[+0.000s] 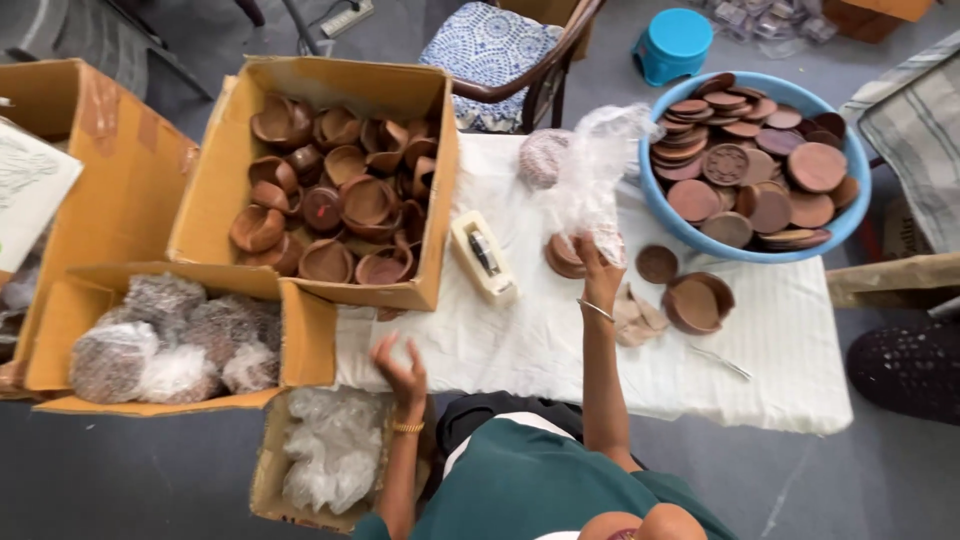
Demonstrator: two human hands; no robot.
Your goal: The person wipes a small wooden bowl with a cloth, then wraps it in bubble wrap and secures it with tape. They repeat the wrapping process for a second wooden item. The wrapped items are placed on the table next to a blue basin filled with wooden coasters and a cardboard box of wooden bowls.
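My right hand (600,268) is raised over the white-clothed table (560,340) and grips the lower end of a clear plastic bag (592,180) that stands up crumpled above it. Brown clay lids (562,256) lie just left of that hand. My left hand (400,368) hovers empty with fingers spread at the table's near left edge, above a small box of clear plastic bags (325,455). A cream tape dispenser (482,256) lies between the hands. A clay bowl (696,302) and a small lid (656,263) sit to the right.
A blue tub (850,215) of flat clay lids stands at the back right. A cardboard box (330,85) of clay cups is at the left, a lower box (300,345) holds wrapped bundles. A chair (495,45), a blue stool (675,42) and a wrapped bundle (543,157) lie behind.
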